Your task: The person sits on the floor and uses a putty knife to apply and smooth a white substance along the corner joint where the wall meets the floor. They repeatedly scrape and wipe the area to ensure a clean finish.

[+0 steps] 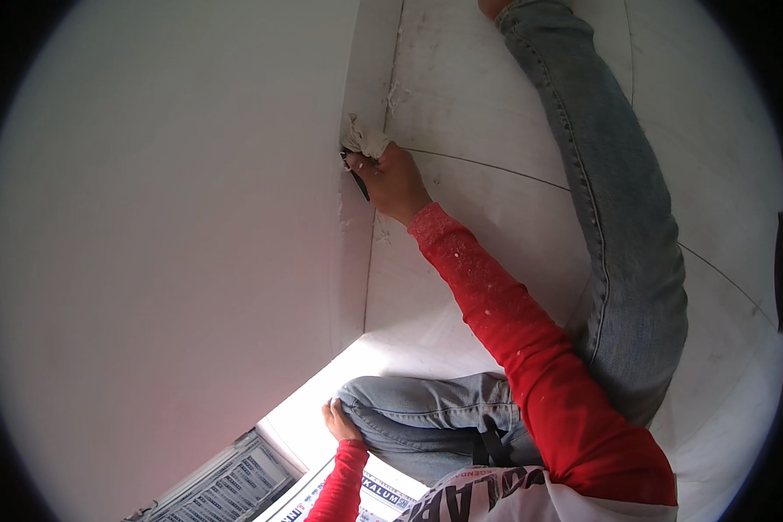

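Note:
My right hand [400, 184] reaches to the foot of the wall, its fingers closed round a crumpled off-white cloth [365, 139]. A slim dark tool [358, 181] shows along the wall side of this hand; its kind is hard to make out. Cloth and fingers are against the skirting strip [351, 235] where wall and floor meet. My left hand [341, 422] rests on my bent knee [365, 396] with its fingers laid out and nothing seen in it.
A tall pale wall [165, 217] fills the left side. Large white floor tiles [487, 130] with dark joints lie right of it, with whitish scraps [395, 97] near the strip. My outstretched leg [626, 217] lies along the right. Printed sheets [244, 478] are at lower left, near bright light.

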{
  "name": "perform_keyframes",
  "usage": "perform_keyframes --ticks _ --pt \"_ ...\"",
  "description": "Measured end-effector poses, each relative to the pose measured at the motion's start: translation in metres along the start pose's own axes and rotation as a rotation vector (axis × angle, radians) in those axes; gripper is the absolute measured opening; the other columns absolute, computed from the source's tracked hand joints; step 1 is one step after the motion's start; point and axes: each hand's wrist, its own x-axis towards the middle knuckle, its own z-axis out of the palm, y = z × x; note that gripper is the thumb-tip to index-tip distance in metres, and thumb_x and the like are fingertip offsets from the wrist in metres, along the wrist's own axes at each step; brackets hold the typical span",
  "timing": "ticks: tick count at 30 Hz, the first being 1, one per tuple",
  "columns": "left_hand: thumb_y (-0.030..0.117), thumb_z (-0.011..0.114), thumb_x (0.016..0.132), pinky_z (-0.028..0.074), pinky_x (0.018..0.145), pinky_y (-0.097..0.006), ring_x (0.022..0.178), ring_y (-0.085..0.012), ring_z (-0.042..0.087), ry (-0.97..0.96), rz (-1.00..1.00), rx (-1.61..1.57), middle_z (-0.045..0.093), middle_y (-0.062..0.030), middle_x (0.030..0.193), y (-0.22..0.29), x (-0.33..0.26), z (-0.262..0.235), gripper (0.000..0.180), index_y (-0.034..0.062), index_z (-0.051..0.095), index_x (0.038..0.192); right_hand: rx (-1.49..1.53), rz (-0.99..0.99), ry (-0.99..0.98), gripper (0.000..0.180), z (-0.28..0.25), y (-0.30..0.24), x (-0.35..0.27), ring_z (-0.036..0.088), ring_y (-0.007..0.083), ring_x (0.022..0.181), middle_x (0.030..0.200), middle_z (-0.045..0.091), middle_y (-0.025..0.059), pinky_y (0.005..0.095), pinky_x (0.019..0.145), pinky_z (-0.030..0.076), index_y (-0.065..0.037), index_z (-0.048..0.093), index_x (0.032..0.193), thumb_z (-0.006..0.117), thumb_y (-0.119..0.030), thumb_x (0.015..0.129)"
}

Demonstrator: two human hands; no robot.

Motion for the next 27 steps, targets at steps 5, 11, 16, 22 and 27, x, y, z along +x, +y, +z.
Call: perform_keyframes --ticks 5,11,16,22,27 --pt "0.028 0.053 0.097 0.042 0.094 -0.035 0.096 -0.0247 0.056 -0.011 0.022 0.029 0.061 -0.0132 0.1 0.003 -0.002 -0.002 0.036 -0.0053 0.061 0.107 0.109 0.067 0.089 0.017 0.003 0.003 0.004 0.057 0.012 0.087 0.098 0.067 0.0023 0.0274 0.086 0.046 -0.001 0.063 0.111 0.063 -0.011 0.096" --pt "0.028 0.052 0.098 0.042 0.094 -0.035 0.095 -0.0253 0.056 -0.014 -0.001 -0.004 0.06 -0.0144 0.1 0.002 -0.003 0.001 0.035 -0.0055 0.061 0.107 0.115 0.088 0.188 0.017 0.009 0.012 0.002 0.057 0.0121 0.089 0.099 0.069 0.0027 0.028 0.086 0.046 0.0 0.064 0.108 0.063 -0.013 0.097" --pt "0.027 0.05 0.098 0.042 0.095 -0.036 0.096 -0.0264 0.056 -0.029 0.04 0.044 0.06 -0.0151 0.101 0.003 -0.001 0.005 0.035 -0.006 0.06 0.107 0.082 -0.001 0.239 0.015 0.014 0.015 0.005 0.058 0.0151 0.086 0.096 0.069 0.0057 0.0289 0.085 0.047 0.0 0.064 0.106 0.062 -0.012 0.097" --pt "0.026 0.051 0.098 0.042 0.095 -0.036 0.098 -0.0266 0.057 -0.011 0.045 0.091 0.061 -0.015 0.102 -0.01 0.003 -0.007 0.035 -0.0061 0.061 0.106 -0.064 -0.109 0.03 0.017 0.005 0.005 0.003 0.062 0.0188 0.085 0.096 0.07 0.0108 0.0304 0.085 0.049 0.001 0.064 0.11 0.061 -0.008 0.097" --pt "0.026 0.052 0.099 0.043 0.094 -0.036 0.096 -0.0261 0.057 -0.017 0.007 0.06 0.062 -0.0144 0.1 0.0 0.0 -0.001 0.034 -0.0048 0.062 0.106 0.033 -0.069 -0.008 0.02 -0.005 0.007 0.011 0.062 0.0185 0.086 0.099 0.072 0.0103 0.0307 0.084 0.05 0.0 0.065 0.114 0.062 -0.009 0.096"
